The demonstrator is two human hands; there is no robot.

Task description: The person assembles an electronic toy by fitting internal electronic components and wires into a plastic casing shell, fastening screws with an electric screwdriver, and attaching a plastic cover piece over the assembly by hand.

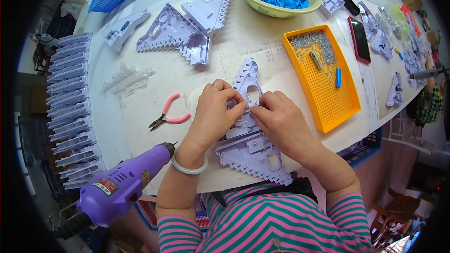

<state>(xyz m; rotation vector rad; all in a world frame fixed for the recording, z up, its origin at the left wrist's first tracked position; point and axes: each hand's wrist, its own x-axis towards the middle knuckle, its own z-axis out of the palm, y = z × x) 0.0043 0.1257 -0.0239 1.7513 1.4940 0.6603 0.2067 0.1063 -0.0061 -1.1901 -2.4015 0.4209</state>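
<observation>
Head view: both hands meet over a lilac toothed shell lying at the table's near edge. The left hand pinches its middle; the right hand grips a thin wire there. A hard tug could probably snap the wire or slide the shell off the edge. Pliers lie left.

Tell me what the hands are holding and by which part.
Both the left hand and right hand pinch the middle of the lilac toothed plastic shell lying on the table; whether they grip a thin wire there cannot be told.
</observation>
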